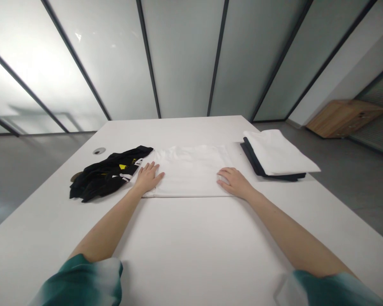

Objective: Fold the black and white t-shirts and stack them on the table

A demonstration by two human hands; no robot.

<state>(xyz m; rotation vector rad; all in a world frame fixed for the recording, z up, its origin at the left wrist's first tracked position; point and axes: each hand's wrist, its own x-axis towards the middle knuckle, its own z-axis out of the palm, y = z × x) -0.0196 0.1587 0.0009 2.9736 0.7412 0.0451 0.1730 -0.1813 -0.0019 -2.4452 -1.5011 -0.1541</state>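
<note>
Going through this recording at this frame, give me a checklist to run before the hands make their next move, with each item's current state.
1. Left hand on the left part of the white cloth: ok.
2. Right hand at the cloth's right side: ok.
3. White cloth spread flat on the table: ok, with slight wrinkles toward its far edge.
4. Black garment apart from the white cloth: cannot tell; they come very close near the left hand.
5. Stack at right squared up: not ok; the folded white piece sits askew on the dark folded cloth.
6. Underside of the white cloth smooth: cannot tell, hidden.
</note>
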